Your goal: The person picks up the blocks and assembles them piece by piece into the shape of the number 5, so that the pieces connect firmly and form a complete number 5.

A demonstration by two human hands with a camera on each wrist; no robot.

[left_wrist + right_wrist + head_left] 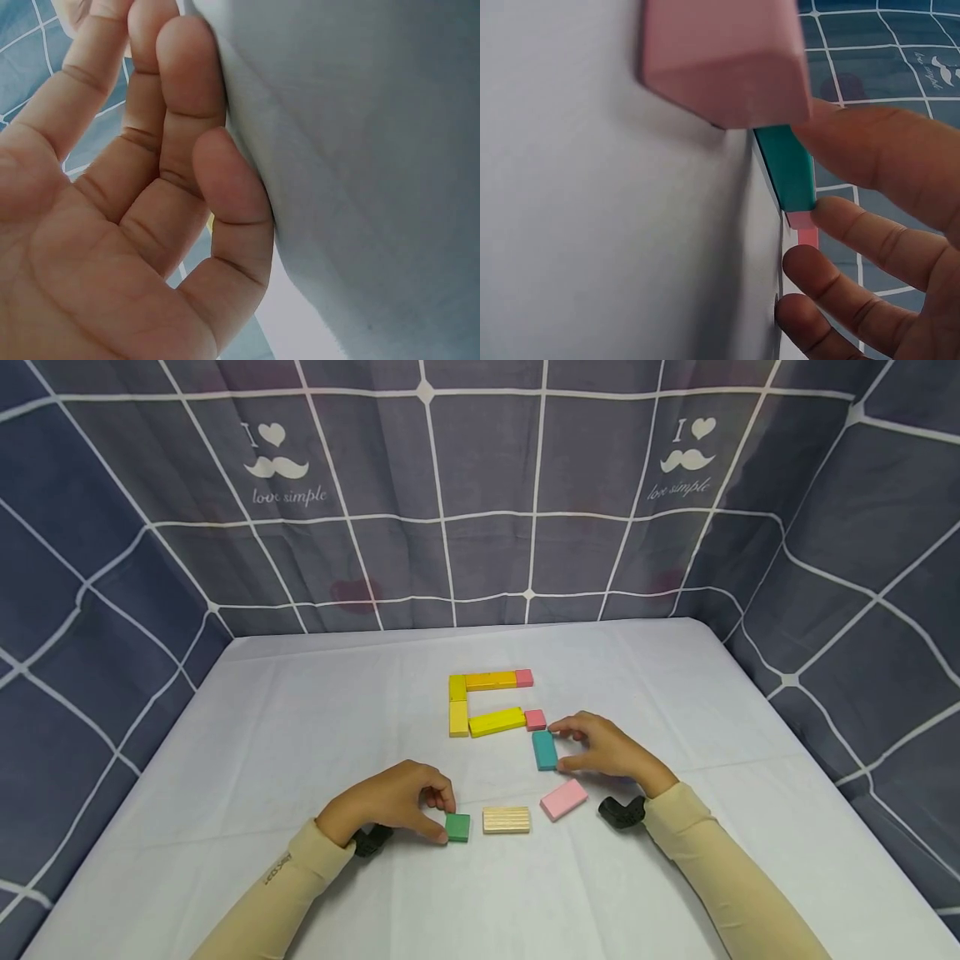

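Note:
Around the small green block [457, 828], near the front, my left hand [397, 795] has its thumb and index finger at the block's left side, pinching it. That block is out of sight in the left wrist view, where only the hand's palm and curved fingers [187, 75] show by the cloth. My right hand [606, 747] pinches the teal block [544, 751] between index finger at its far end and thumb at its near end; the right wrist view also shows the teal block [787, 169] between them. A small red-pink block [535, 720] lies just beyond it.
Yellow and orange blocks [458, 718] form an open-sided shape, with another pink block [524, 678] at its far right end. A ridged beige block [506, 820] and a larger pink block [563, 799] lie in front. Grid-patterned curtains [487, 560] surround the white-covered table [337, 710].

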